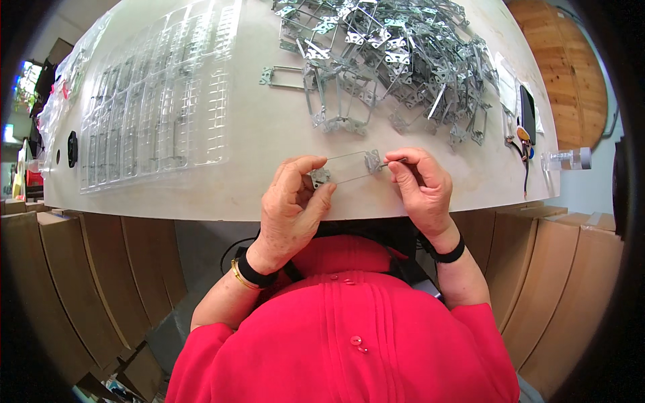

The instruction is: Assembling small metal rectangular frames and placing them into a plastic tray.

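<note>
A small metal frame (349, 156), two end plates joined by thin rods, is held just above the near edge of the table. My left hand (293, 195) grips its left end plate (320, 177) between thumb and fingers. At the other end plate (373, 161), my right hand (421, 181) pinches a thin dark rod-like piece (395, 162) whose tip meets the plate. What exactly that piece is cannot be made out. Beyond my hands lies a large heap of similar metal frames (410, 60). One loose frame (285, 77) sticks out at the heap's left side.
Clear plastic compartment trays (222, 121) holding metal parts cover the table's left side. A black object (72, 148) lies left of them. On the right are a dark phone (527, 115), a tool with coloured handles (523, 138) and a clear jar (571, 159). Cardboard boxes (87, 269) stand below the table.
</note>
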Demonstrator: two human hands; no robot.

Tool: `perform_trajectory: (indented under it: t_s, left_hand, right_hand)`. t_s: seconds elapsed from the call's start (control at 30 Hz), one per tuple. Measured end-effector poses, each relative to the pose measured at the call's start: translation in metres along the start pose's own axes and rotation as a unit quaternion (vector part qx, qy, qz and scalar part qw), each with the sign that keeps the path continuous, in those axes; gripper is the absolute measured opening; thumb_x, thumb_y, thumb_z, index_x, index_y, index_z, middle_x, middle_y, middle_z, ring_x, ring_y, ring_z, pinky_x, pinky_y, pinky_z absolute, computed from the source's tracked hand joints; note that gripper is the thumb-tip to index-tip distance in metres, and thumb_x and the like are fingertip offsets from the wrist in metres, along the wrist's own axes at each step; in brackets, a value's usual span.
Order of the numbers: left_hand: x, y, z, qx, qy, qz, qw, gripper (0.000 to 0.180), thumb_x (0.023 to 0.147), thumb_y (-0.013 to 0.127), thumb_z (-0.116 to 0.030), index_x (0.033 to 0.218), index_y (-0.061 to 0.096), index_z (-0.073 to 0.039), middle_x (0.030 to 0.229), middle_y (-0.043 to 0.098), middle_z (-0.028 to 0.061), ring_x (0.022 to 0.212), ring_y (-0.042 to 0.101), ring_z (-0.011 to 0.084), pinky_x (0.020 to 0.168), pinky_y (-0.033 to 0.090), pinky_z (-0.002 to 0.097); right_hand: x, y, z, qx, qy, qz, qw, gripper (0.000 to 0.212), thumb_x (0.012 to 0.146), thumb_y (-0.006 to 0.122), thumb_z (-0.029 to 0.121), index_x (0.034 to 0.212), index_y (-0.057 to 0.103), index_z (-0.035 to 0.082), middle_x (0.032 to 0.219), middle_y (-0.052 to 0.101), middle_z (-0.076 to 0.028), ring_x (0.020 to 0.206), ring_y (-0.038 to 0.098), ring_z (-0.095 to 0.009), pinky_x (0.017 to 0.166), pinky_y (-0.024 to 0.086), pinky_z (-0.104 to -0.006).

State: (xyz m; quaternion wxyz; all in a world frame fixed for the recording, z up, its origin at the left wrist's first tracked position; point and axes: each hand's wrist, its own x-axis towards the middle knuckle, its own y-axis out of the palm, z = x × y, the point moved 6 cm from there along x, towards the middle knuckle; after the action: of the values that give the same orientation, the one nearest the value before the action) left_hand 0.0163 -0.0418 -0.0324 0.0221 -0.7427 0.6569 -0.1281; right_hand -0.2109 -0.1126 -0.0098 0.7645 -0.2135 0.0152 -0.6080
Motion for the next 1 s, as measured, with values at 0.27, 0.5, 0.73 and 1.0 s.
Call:
perform_trajectory:
  t_s: [0.27,0.5,0.73,1.0]
  left_hand:
    - [0.001,0.001,-0.002,-0.018,-0.027,-0.003,0.999,0.040,0.099,0.070,0.009,0.137,0.058,0.003,0.102,0.060,0.0038,0.076,0.064,0.0075,0.066,0.057,0.0222]
    - [0.001,0.001,-0.001,-0.022,-0.033,-0.001,0.999,0.040,0.098,0.071,0.009,0.136,0.058,0.003,0.106,0.060,0.0044,0.077,0.065,0.0072,0.066,0.058,0.0220]
    - [0.001,0.001,0.000,-0.061,-0.040,-0.038,0.997,0.037,0.093,0.077,0.007,0.127,0.065,0.002,0.113,0.061,0.0080,0.069,0.060,0.0068,0.059,0.054,0.0230]
    - [0.000,0.000,-0.001,-0.013,-0.029,0.000,0.999,0.039,0.099,0.072,0.008,0.135,0.059,0.003,0.105,0.059,0.0037,0.077,0.065,0.0065,0.065,0.058,0.0214]
  right_hand:
    - [0.000,0.000,0.002,-0.054,-0.024,-0.006,0.998,0.011,0.097,0.080,0.004,0.105,0.073,0.004,0.092,0.072,-0.007,0.077,0.067,-0.014,0.071,0.054,-0.0273]
    - [0.002,0.001,0.006,-0.066,-0.031,-0.010,0.997,0.012,0.096,0.082,0.007,0.102,0.071,0.004,0.090,0.071,-0.006,0.076,0.067,-0.014,0.070,0.054,-0.0273]
    - [0.003,0.001,0.006,-0.072,-0.046,-0.007,0.996,0.013,0.096,0.082,0.008,0.099,0.070,0.004,0.089,0.070,-0.006,0.075,0.066,-0.014,0.068,0.053,-0.0278]
    - [0.005,0.001,0.014,-0.087,-0.060,-0.007,0.994,0.010,0.096,0.080,0.005,0.102,0.072,0.004,0.089,0.069,-0.006,0.075,0.065,-0.015,0.068,0.052,-0.0279]
